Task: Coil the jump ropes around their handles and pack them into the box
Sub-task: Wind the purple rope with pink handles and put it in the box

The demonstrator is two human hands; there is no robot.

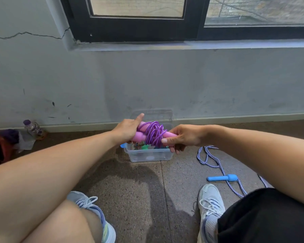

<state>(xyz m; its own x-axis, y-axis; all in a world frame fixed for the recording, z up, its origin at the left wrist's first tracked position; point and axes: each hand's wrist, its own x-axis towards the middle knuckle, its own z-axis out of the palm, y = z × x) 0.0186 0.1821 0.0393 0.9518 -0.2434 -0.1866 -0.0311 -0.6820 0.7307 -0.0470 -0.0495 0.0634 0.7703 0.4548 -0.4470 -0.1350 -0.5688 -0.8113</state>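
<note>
A purple jump rope [153, 133] is wound in a thick bundle around its two pink handles [139, 136], held level just above the clear plastic box [148, 156]. My left hand [127, 128] grips the handles' left ends, thumb raised. My right hand [182, 136] grips their right ends, thumb pressed near the coil. The box stands on the floor by the wall and holds several colourful items. A second rope [211, 159], blue and white, lies loose on the floor to the right with its blue handle [222, 178].
The box's clear lid [152, 114] leans against the wall behind it. A plastic bottle [32, 128] and a heap of bags [5, 144] sit at the far left. My two shoes [211, 204] rest on the speckled floor near me.
</note>
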